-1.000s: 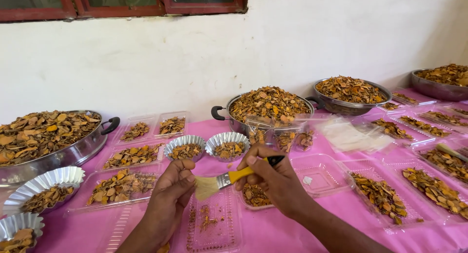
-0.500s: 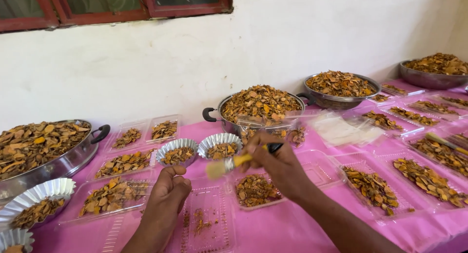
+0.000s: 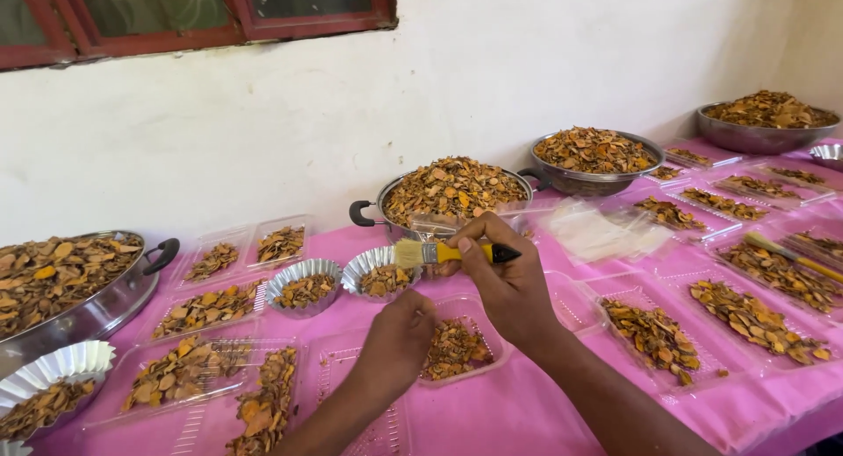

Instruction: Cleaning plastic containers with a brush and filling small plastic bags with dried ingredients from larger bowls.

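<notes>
The worktop [image 3: 492,416], draped in pink cloth, is being crowded almost edge to edge, so little bare room is being left for moving: a free strip is showing only along the near edge, in front of the arms. The large pan [image 3: 66,289] at the left and the handled pot [image 3: 452,192] behind the hands are being heaped above their rims, so a swung elbow or sleeve is likely to be shedding dried orange chips onto the cloth. The light clear trays [image 3: 198,372] are lying just beside one another and could be nudged or flipped by a careless forearm. The clear tray of chips [image 3: 457,346] is lying under the hands, and the left hand [image 3: 399,342] is being lowered onto it, fingers curled; whether a chip is being pinched cannot be told. The yellow-handled brush [image 3: 448,252] is being pinched by the right hand [image 3: 505,285], bristles pointing left over a fluted foil cup [image 3: 378,276], which could be tipped by a low sweep.
</notes>
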